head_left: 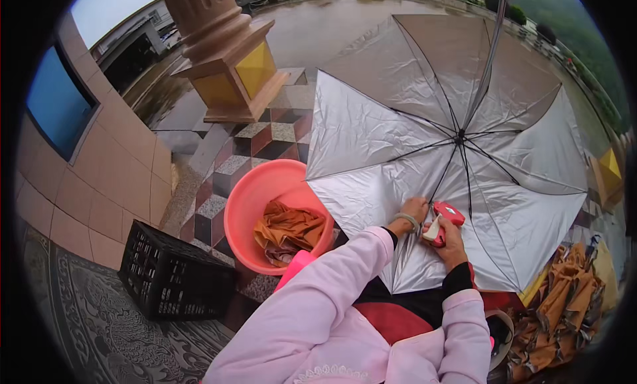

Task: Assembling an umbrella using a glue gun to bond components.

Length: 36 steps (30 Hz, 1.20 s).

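A spread umbrella [371, 178] lies upturned in front of me, its wrinkled silver lining facing up. Its black ribs meet at a hub [460, 137], and the metal shaft rises from there toward the top right. My left hand [413, 213] is closed on the umbrella at a rib near the lower middle; whether it pinches rib or cloth is hard to see. Just right of it, my right hand [451, 246] grips a small red-and-cream handheld tool [448, 215]. The tool's front end points up and left, close to my left fingers. Its exact kind is unclear.
Left of the umbrella stands a pink basin [240, 205] with orange-brown cloth [288, 228] inside. A black plastic crate [179, 271] rests on its side beside it. More orange-brown cloth [564, 304] is heaped at my right. A pillar [229, 65] stands farther off on the tiled floor.
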Each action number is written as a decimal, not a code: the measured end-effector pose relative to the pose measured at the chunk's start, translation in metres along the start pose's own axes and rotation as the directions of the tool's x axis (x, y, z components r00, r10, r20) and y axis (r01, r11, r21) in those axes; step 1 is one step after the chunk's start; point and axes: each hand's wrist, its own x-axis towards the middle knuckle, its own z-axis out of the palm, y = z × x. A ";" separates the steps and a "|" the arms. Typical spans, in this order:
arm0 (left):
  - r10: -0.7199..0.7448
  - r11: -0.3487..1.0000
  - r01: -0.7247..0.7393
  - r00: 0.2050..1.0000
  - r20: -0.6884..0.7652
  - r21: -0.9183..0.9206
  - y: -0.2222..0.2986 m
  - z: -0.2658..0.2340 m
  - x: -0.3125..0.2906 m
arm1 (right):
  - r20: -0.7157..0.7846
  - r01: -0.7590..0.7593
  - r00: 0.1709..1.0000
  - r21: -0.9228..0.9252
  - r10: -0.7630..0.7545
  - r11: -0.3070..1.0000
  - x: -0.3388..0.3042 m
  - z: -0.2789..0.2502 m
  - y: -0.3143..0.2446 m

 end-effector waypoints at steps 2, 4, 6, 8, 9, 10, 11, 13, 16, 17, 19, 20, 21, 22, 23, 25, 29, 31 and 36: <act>0.105 0.986 -0.099 0.994 -0.033 0.136 -0.016 -0.034 0.023 | 0.041 0.063 0.997 0.078 -0.067 0.995 0.030 0.026 0.015; 0.139 0.964 -0.125 0.989 -0.046 0.235 -0.036 -0.089 0.044 | 0.109 0.070 0.991 0.120 -0.083 0.990 0.066 0.069 0.029; 0.176 0.949 -0.151 0.982 -0.067 0.277 -0.040 -0.099 0.048 | 0.121 0.080 0.988 0.141 -0.098 0.987 0.069 0.077 0.030; 0.193 0.946 -0.167 0.979 -0.067 0.276 -0.037 -0.103 0.054 | 0.116 0.090 0.987 0.157 -0.109 0.983 0.072 0.079 0.027; 0.207 0.944 -0.177 0.975 -0.082 0.278 -0.036 -0.103 0.056 | 0.122 0.087 0.987 0.168 -0.108 0.982 0.074 0.076 0.028; 0.210 0.940 -0.180 0.975 -0.073 0.289 -0.036 -0.108 0.056 | 0.132 0.077 0.986 0.179 -0.102 0.981 0.076 0.081 0.030; 0.208 0.937 -0.180 0.976 -0.065 0.298 -0.036 -0.111 0.056 | 0.140 0.064 0.986 0.188 -0.091 0.980 0.078 0.085 0.030; 0.202 0.937 -0.172 0.977 -0.072 0.304 -0.037 -0.117 0.058 | 0.151 0.060 0.985 0.176 -0.087 0.983 0.080 0.087 0.027; 0.207 0.937 -0.192 0.978 -0.023 0.291 -0.033 -0.114 0.049 | 0.128 0.048 0.989 0.191 -0.074 0.980 0.071 0.082 0.035; 0.207 0.937 -0.193 0.978 -0.017 0.290 -0.032 -0.113 0.048 | 0.128 0.055 0.989 0.185 -0.079 0.981 0.072 0.080 0.037; 0.223 0.929 -0.213 0.975 0.003 0.304 -0.034 -0.110 0.043 | 0.118 0.067 0.989 0.180 -0.089 0.981 0.073 0.074 0.044; 0.228 0.924 -0.224 0.973 0.022 0.309 -0.038 -0.105 0.039 | 0.101 0.066 0.991 0.193 -0.087 0.979 0.076 0.074 0.046; 0.260 0.913 -0.248 0.966 0.005 0.324 -0.040 -0.105 0.044 | 0.122 0.089 0.986 0.192 -0.114 0.977 0.082 0.075 0.044; 0.272 0.907 -0.259 0.962 0.008 0.332 -0.037 -0.105 0.038 | 0.124 0.096 0.985 0.199 -0.122 0.975 0.072 0.076 0.050; 0.213 0.932 -0.205 0.977 0.007 0.298 -0.036 -0.114 0.045 | 0.123 0.105 0.983 0.227 -0.135 0.968 0.075 0.084 0.044; 0.176 0.943 -0.160 0.984 -0.028 0.292 -0.037 -0.128 0.052 | 0.195 0.100 0.970 0.216 -0.144 0.971 0.078 0.097 0.036; 0.055 0.978 -0.055 0.998 0.008 0.200 -0.036 -0.130 0.060 | 0.202 0.055 0.974 0.233 -0.104 0.971 0.079 0.096 0.028; 0.090 0.961 -0.081 0.996 -0.022 0.264 -0.048 -0.130 0.071 | 0.218 0.041 0.971 0.242 -0.096 0.969 0.076 0.099 0.023; -0.080 0.997 0.081 0.988 0.135 -0.003 -0.028 -0.118 0.058 | 0.221 0.023 0.971 0.299 -0.092 0.954 0.076 0.075 0.029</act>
